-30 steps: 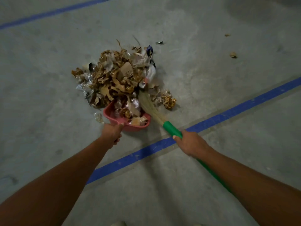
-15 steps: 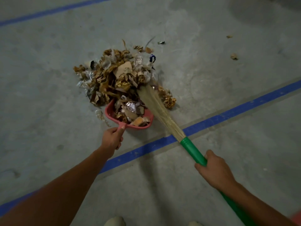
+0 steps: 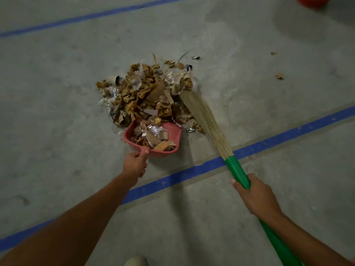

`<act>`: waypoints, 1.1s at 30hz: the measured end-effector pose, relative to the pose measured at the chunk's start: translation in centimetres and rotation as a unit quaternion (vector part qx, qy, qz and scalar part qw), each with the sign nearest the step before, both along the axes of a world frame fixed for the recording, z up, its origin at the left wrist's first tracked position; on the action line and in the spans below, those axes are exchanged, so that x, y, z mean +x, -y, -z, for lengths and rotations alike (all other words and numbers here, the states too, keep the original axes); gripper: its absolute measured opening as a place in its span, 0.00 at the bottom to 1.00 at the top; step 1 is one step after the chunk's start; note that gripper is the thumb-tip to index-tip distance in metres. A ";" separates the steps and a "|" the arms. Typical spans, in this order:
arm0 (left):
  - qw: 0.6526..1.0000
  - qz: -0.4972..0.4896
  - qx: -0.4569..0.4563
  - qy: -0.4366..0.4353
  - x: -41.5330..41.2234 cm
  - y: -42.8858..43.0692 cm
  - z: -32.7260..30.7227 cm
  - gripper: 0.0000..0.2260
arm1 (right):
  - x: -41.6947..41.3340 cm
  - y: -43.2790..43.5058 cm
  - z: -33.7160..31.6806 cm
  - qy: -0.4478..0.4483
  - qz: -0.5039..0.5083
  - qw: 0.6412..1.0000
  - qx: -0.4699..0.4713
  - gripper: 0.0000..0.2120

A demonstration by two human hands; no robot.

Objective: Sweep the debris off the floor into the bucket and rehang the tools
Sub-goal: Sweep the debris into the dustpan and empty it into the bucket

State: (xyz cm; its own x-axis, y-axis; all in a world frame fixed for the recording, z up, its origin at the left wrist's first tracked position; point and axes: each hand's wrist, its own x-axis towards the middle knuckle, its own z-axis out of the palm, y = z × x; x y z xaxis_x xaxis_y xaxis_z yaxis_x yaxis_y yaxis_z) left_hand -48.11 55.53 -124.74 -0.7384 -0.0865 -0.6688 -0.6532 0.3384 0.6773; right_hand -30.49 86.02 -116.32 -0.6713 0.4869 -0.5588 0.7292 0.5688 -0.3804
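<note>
A heap of debris, brown crumpled paper, cardboard scraps and clear wrappers, lies on the grey concrete floor. A pink dustpan rests at the heap's near edge, partly filled with scraps. My left hand grips its handle. My right hand holds the green handle of a broom. The straw bristles lie against the right side of the heap, their tips at its far right corner.
A blue tape line crosses the floor under the broom, and another runs at the top. Stray scraps lie to the right. An orange-red round object shows at the top right edge. A shoe tip is at the bottom.
My right hand drew the broom back and to the right, and the bristles swung from inside the dustpan mouth to the heap's right side. The dustpan stayed in place.
</note>
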 end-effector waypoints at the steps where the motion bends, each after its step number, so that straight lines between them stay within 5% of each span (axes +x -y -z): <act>1: 1.000 0.001 0.000 0.000 -0.3 0.1 -0.2 0.20 | -0.4 -0.3 -0.3 -0.001 0.001 1.000 0.005 0.17; 13: 0.996 0.035 -0.072 0.043 -5.3 0.4 1.7 0.18 | -19.2 -1.3 3.8 0.046 -0.007 0.997 0.058 0.28; 16: 0.993 0.049 -0.088 0.055 -6.4 1.3 2.4 0.16 | -21.2 -0.1 5.6 0.101 -0.100 0.986 0.085 0.28; 22: 0.992 0.071 -0.064 0.084 -6.8 2.9 3.2 0.15 | -17.8 1.5 8.5 0.067 -0.237 0.965 0.091 0.27; 33: 0.999 0.040 0.006 -0.010 -2.4 2.4 1.8 0.18 | -7.0 3.6 7.1 0.034 -0.192 0.979 0.060 0.20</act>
